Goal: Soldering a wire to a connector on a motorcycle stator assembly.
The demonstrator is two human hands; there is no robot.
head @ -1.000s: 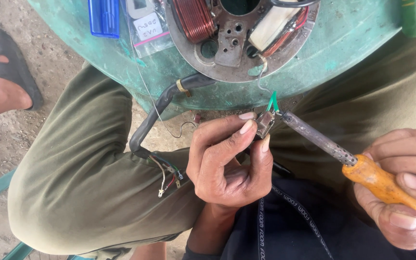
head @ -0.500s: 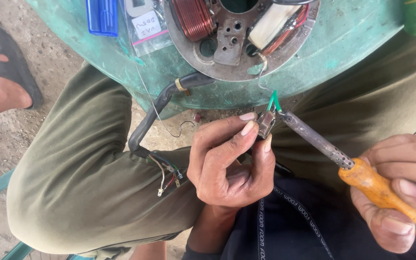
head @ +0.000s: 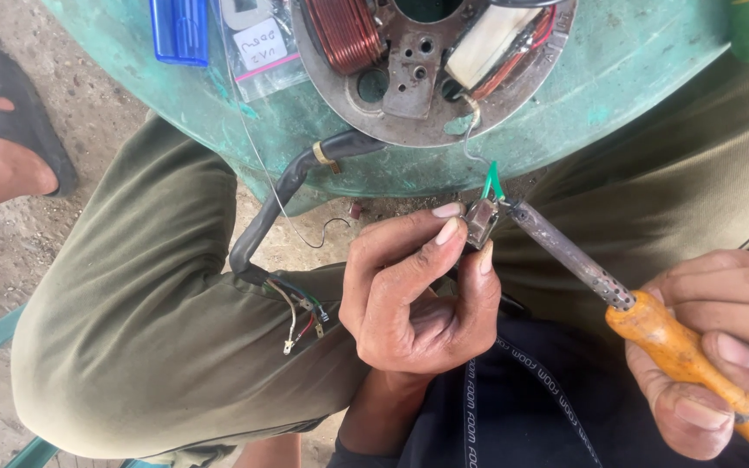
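Barely moved, soldering iron [head: 565,251], clenched in right hand [head: 721,347], touches terminal [head: 479,223] pinched by left hand [head: 418,295].

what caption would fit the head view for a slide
Left hand pinches a small metal connector on a green wire while the right hand touches a soldering iron tip to it.

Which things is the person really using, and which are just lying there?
In use:
left hand, its fingers pinching a small metal connector
green wire on that connector
right hand holding the soldering iron, tip at the connector

Lying about:
blue plastic case
small clear bag with a paper label
round coil plate
black cable
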